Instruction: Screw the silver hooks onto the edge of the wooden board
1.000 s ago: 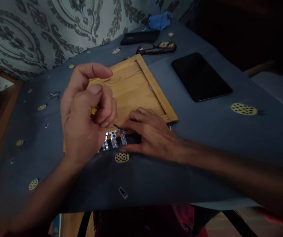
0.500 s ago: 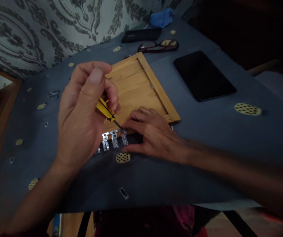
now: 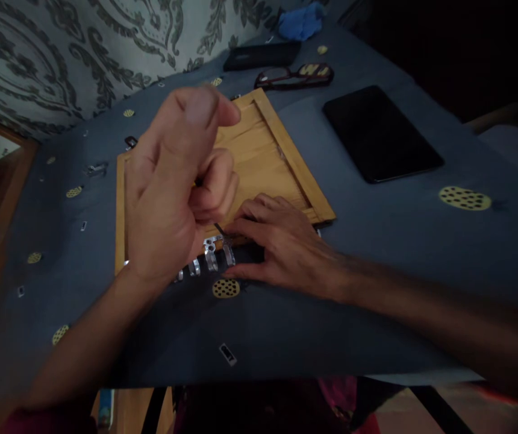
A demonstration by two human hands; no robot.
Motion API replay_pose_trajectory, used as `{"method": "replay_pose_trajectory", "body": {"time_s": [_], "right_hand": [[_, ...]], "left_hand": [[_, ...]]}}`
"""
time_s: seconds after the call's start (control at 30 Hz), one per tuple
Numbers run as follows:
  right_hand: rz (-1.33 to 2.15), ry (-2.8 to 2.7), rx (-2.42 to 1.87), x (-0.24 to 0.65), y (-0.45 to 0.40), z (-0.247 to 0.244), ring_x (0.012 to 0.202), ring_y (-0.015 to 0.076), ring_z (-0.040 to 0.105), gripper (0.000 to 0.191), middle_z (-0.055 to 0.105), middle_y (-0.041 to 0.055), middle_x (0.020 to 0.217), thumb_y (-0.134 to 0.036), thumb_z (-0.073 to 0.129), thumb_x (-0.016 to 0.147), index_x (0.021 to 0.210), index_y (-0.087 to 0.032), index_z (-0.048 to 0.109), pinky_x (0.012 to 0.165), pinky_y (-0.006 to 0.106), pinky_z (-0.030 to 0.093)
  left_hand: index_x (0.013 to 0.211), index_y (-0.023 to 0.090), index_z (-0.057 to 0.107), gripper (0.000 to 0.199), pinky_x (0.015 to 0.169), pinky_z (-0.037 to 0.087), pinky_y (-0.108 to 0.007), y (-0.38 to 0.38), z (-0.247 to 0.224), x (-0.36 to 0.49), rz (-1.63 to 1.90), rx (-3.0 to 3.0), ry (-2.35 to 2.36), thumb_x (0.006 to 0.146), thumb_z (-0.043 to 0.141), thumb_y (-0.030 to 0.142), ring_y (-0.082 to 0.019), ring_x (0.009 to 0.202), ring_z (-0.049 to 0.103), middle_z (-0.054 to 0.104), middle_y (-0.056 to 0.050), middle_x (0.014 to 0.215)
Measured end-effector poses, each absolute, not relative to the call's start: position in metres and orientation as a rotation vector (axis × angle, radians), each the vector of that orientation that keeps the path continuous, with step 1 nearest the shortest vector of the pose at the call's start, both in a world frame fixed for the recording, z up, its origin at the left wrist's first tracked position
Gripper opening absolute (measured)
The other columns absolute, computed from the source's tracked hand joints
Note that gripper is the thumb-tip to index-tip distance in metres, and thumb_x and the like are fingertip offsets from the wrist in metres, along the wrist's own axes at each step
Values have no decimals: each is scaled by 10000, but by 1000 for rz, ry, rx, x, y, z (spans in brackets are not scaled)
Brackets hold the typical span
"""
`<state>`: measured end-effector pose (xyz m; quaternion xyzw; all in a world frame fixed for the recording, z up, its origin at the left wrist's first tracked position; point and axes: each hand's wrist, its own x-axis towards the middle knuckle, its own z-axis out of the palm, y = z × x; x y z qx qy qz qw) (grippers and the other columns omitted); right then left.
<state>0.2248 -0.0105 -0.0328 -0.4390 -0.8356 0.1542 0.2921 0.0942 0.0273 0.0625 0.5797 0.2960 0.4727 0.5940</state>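
Observation:
My left hand [image 3: 177,175] is closed round the handle of a screwdriver, which it now almost wholly hides. Only the thin dark shaft [image 3: 219,229] shows below the fingers, its tip at a metal hook [image 3: 229,252]. That hook is one of several silvery hooks along the near edge of a framed wooden board [image 3: 263,163]. My right hand [image 3: 286,247] rests on the board's near edge, with fingers and thumb either side of the hook at the screwdriver's tip; whether the fingertips touch it is unclear.
On the blue patterned cloth [image 3: 376,313], a black tablet [image 3: 380,134] lies right of the board. Behind it are glasses [image 3: 295,75], a dark flat case [image 3: 261,55] and a blue cloth [image 3: 301,22]. A loose metal piece [image 3: 95,169] lies at the left.
My left hand has moved up and right, turned, and its fingers have closed over the yellow screwdriver handle that showed before. My right hand has hardly moved.

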Motion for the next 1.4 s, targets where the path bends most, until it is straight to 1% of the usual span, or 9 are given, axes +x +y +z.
{"method": "replay_pose_trajectory", "body": {"time_s": [0.2,0.4,0.5,0.67,0.73,0.87,1.0,1.17,1.4], "right_hand": [[463,-2229,-1170,225,-11,-32,981,284,542,523,639,125,1061,-616,694,799,1041,-152,704,850,434,416],[462,-2232,-1193,224,-11,-31,969,270,536,535,637,109,1048,-628,685,799,1056,-159,699,849,411,405],[427,-2231,-1177,225,-12,-32,909,249,535,550,630,90,972,-641,684,791,1062,-163,707,800,386,398],[417,-2226,-1167,227,-13,-31,914,254,543,695,633,95,971,-657,734,727,1182,-139,647,805,381,416],[449,-2226,-1170,228,-13,-29,940,263,548,693,641,99,997,-635,761,713,1180,-139,635,823,387,423],[459,-2239,-1166,228,-13,-27,937,255,547,552,634,87,975,-560,784,737,1084,-147,670,808,373,414],[436,-2235,-1143,229,-13,-28,879,227,535,484,618,70,929,-562,747,777,1036,-157,693,772,355,394],[472,-2228,-1155,228,-11,-29,902,235,538,481,620,68,937,-576,747,770,1031,-174,703,786,361,386],[482,-2229,-1161,228,-11,-27,898,235,537,445,621,70,935,-534,767,771,1002,-159,700,784,369,395]], "left_hand": [[798,185,562,191,365,160,-191,31,66,88,912,1365,542,921,424,134,-47,334,140,173,102,446],[818,177,626,201,372,204,-188,34,63,80,887,1392,467,851,450,87,-42,336,131,133,99,463],[812,179,642,215,373,205,-190,33,62,78,914,1382,453,848,449,90,-43,339,127,146,96,445],[799,175,633,192,405,196,-205,32,63,76,964,1317,525,847,464,100,-51,363,122,183,96,422],[810,181,628,159,408,201,-209,32,63,75,961,1325,538,846,486,120,-59,365,140,208,92,414],[815,184,612,99,418,226,-226,33,62,73,988,1338,540,858,524,166,-75,373,181,268,81,408],[816,196,600,130,442,256,-246,30,62,73,1005,1323,609,863,490,146,-95,392,237,320,68,417],[769,196,602,179,465,259,-266,28,58,80,1143,1256,697,918,522,254,-99,421,304,386,50,481],[721,188,576,333,404,148,-252,29,58,88,1143,1241,722,967,485,393,-76,365,176,262,73,412]]}}
